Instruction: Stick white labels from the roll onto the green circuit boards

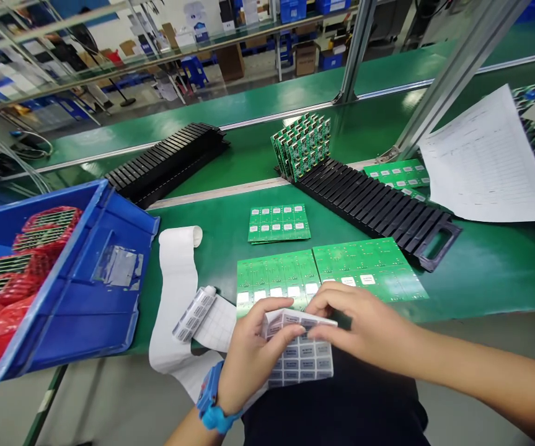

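A sheet of small grey printed labels (300, 362) is folded over at its top edge, close to my body. My left hand (251, 347), with a blue band at the wrist, grips the sheet between thumb and fingers. The thumb and fingers of my right hand (364, 316) pinch the folded corner; whether a single label is between them I cannot make out. Just beyond lie two green circuit board panels side by side. White labels run along the near side of the left panel (274, 269), partly hidden by my hands; the right panel (364, 255) carries a couple.
Left are a blue bin (123, 303) of red-wrapped boards, a white paper strip (174, 279) and a label roll (195, 314). Labelled boards (279, 223) lie centrally. Behind stand a black slotted rack (360, 195) holding upright boards (302, 145), another rack (169, 161) and a paper (485, 164).
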The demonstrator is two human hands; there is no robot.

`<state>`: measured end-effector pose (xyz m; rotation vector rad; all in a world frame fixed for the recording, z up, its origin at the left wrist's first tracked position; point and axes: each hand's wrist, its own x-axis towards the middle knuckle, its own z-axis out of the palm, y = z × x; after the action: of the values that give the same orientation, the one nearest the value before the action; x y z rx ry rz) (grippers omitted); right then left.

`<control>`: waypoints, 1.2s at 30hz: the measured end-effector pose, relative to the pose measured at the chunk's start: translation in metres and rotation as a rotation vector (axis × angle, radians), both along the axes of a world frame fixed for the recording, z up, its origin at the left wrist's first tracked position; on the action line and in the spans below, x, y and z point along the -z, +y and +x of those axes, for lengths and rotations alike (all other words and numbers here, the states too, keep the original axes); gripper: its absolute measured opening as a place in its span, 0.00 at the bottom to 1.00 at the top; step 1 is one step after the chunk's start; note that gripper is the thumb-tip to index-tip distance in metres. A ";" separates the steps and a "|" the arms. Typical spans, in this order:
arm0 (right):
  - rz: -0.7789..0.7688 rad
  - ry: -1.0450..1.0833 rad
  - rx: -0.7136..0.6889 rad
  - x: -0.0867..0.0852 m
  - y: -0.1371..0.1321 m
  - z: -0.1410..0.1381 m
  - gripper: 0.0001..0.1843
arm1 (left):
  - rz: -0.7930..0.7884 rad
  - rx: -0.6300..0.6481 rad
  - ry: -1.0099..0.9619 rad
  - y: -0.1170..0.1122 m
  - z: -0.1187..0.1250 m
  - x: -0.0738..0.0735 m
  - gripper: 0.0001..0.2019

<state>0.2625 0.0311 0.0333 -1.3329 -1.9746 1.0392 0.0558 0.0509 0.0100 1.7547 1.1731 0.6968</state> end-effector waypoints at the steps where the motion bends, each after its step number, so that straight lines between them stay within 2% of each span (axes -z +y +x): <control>1: -0.022 0.018 0.024 0.001 0.001 -0.005 0.04 | 0.017 0.008 -0.006 0.000 -0.001 0.000 0.12; 3: -0.046 0.026 0.059 0.002 0.004 -0.010 0.08 | 0.053 0.019 -0.010 -0.001 -0.003 0.001 0.09; 6: -0.045 0.009 0.032 0.002 0.006 -0.010 0.08 | 0.083 0.013 0.017 -0.001 -0.003 0.002 0.05; 11: -0.051 -0.015 -0.017 0.001 0.005 -0.002 0.07 | 0.104 -0.025 0.062 0.005 0.000 0.002 0.08; 14: -0.080 -0.036 0.016 0.000 0.005 0.002 0.17 | 0.130 -0.006 0.051 0.008 0.000 0.002 0.08; 16: -0.051 -0.039 0.002 0.001 0.005 0.004 0.13 | 0.147 0.003 0.041 0.009 0.000 0.002 0.08; 18: 0.017 -0.028 -0.004 0.003 0.005 0.003 0.06 | 0.169 0.011 0.035 0.009 0.000 0.001 0.08; 19: 0.067 -0.022 0.004 0.005 0.005 0.002 0.05 | 0.177 0.012 0.039 0.009 0.001 0.000 0.08; 24: 0.393 -0.059 0.008 0.016 0.000 -0.002 0.09 | 0.233 -0.027 0.164 0.008 0.002 -0.003 0.11; 32: 0.616 -0.082 -0.112 0.017 -0.001 0.010 0.14 | 0.294 -0.014 0.216 0.008 -0.001 -0.003 0.17; 34: 0.580 0.002 -0.114 0.016 0.000 0.013 0.12 | 0.286 -0.020 0.222 0.009 -0.001 -0.003 0.18; 36: 0.429 0.105 -0.042 0.014 0.001 0.014 0.09 | 0.291 -0.019 0.223 0.008 -0.001 -0.003 0.18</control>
<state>0.2762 0.0324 0.0196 -0.9876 -2.0081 0.6372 0.0547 0.0592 0.0134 2.1100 1.2882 0.7257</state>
